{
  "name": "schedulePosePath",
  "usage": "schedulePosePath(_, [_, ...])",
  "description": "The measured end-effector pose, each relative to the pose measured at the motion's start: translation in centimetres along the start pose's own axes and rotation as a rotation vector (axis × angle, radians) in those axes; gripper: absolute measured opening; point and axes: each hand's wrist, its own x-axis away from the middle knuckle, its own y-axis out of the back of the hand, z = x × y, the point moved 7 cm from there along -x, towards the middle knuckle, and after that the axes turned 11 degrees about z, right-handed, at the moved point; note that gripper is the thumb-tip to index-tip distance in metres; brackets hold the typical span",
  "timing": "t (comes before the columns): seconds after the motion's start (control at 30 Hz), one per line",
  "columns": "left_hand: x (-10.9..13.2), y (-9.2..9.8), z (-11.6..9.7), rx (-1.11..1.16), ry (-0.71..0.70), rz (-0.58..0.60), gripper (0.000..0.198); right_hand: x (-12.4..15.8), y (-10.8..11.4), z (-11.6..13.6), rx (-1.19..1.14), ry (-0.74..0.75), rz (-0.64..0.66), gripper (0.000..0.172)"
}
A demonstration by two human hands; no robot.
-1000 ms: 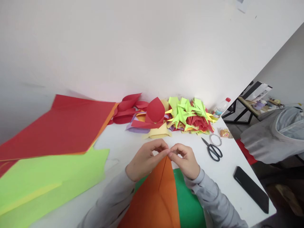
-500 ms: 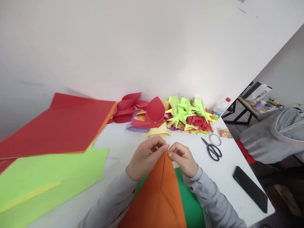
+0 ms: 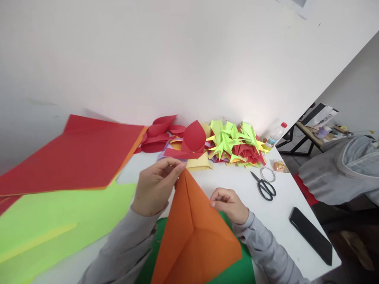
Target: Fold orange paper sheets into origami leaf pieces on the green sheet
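Observation:
A folded orange paper sheet [image 3: 194,228] stands lifted over a green sheet [image 3: 233,272] on the white table [image 3: 237,185]. My left hand [image 3: 155,187] pinches the orange sheet's pointed top corner. Lower on the sheet's right edge, my right hand [image 3: 229,205] is closed in a pinch on that edge. Both arms wear grey sleeves.
Large red sheets [image 3: 74,156] and lime-green sheets [image 3: 59,221] lie at left. A pile of folded red, green and yellow paper shapes [image 3: 213,146] sits by the wall. Scissors [image 3: 265,187], a tape ring [image 3: 268,173], a bottle [image 3: 275,135] and a black phone [image 3: 310,236] lie at right. A grey-clad person [image 3: 340,169] is beyond the table's edge.
The orange sheet has been raised and turned, its tip swinging left. My left hand moved up and left with the tip; my right hand slid down onto the right edge.

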Motion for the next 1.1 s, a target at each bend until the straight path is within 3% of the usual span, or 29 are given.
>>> schedulePosePath(0.5, [0.1, 5.5, 0.0, 0.088, -0.020, -0.446, 0.021, 3.7, 3.4, -2.3, 0.073, -0.075, -0.003, 0.035])
schedulePosePath(0.77, [0.1, 6.2, 0.2, 0.142, -0.001, -0.491, 0.017, 5.6, 5.9, -3.5, 0.046, -0.064, -0.099, 0.030])
schedulePosePath(1.1, [0.3, 5.6, -0.4, 0.190, 0.026, -0.506, 0.013, 6.3, 7.8, -4.6, 0.014, -0.013, -0.260, 0.031])
